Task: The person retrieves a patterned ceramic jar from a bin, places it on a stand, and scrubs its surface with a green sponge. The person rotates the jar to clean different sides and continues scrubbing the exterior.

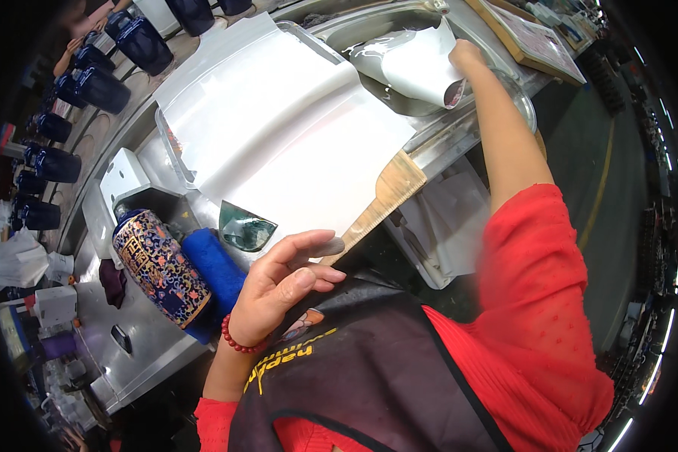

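Right hand [465, 54] pinches a curling white paper sheet [418, 66] over a metal basin [369, 30]; left hand [286, 282], half open, grips a flat wooden brush handle [377, 207].

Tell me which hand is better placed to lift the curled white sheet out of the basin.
Right. The right hand already grips the curled white sheet at its edge over the basin. The left hand sits near the body, holding the wooden scraper, far from the sheet.
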`<state>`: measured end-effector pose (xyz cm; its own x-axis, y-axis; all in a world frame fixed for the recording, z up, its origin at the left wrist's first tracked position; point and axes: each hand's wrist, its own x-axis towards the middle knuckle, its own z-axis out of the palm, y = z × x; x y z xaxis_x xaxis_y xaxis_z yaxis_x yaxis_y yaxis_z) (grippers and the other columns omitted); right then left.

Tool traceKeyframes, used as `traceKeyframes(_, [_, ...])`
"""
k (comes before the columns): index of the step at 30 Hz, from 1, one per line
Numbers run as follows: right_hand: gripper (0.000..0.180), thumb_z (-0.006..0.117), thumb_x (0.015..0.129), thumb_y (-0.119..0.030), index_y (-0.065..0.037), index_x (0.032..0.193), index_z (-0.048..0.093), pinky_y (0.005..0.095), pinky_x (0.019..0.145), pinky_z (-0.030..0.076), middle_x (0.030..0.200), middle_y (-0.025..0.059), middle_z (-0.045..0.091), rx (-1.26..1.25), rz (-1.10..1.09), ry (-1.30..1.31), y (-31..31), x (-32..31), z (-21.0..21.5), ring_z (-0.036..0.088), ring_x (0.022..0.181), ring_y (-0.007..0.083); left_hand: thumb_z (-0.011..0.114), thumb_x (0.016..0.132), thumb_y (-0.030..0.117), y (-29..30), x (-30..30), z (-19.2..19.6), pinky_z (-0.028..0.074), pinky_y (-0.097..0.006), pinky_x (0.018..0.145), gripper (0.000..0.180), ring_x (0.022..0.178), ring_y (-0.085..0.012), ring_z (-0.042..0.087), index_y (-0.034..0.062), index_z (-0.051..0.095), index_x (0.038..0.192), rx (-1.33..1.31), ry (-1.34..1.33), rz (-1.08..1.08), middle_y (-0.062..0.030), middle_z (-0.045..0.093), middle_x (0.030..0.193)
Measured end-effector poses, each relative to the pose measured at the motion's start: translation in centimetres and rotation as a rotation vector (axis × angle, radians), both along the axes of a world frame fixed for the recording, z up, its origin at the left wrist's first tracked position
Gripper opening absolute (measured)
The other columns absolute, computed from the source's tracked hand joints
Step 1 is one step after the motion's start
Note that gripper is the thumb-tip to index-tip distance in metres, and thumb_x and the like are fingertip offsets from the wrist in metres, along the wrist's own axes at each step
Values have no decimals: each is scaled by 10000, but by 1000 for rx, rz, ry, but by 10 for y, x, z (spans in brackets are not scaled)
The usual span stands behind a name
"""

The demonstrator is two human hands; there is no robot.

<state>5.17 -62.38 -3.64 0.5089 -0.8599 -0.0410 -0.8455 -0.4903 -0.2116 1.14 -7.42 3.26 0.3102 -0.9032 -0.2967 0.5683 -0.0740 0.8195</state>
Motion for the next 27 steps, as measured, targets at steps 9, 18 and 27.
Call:
traceKeyframes(9, [393,731,888,-144,25,1233,648,491,783,573,1070,229,702,573,489,-175,-87,1,25,710,898,320,612,1007,207,-6,4,-5,519,-309,971,565,1172,-211,639,-71,423,1462,31,-5,1,-180,543,1419])
traceKeyframes(18, [403,737,876,-194,10,1219,680,473,890,548,1125,236,720,-48,422,538,-186,76,-30,707,1018,383,636,1000,213,-9,6,-2,523,-304,964,566,1177,-194,636,-54,440,1459,128,-47,29,-151,563,1393])
traceKeyframes(27, [469,765,833,-189,-41,1264,656,448,871,541,1101,208,720,280,533,262,-90,67,44,714,969,329,646,991,198,-14,13,-4,523,-313,975,548,1171,-190,645,-50,464,1444,225,-43,74,-132,572,1388])
